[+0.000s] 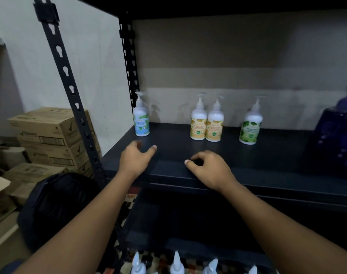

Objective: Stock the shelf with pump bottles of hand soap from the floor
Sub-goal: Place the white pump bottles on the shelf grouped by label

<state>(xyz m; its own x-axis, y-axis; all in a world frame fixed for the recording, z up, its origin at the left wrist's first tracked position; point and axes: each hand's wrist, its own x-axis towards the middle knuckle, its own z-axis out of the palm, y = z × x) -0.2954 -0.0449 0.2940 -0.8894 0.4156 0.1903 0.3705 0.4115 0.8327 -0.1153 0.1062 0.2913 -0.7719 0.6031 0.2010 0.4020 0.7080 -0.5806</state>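
At the front edge of the shelf point(267, 155), a person's left hand point(134, 157) and right hand point(208, 167) hover empty. Toward the back of the shelf stand a blue-labelled bottle point(141, 119) at the left end, a touching yellow-labelled pair point(205, 126) near the middle and a green-labelled bottle point(249, 127) further right. The floor bottles point(176, 262) below the shelf show only their pump tops. A careless placement could topple the standing bottles, probably the touching pair together. Both forearms stretch forward, palms down. The left hand's fingers are loosely spread and the right's loosely curled.
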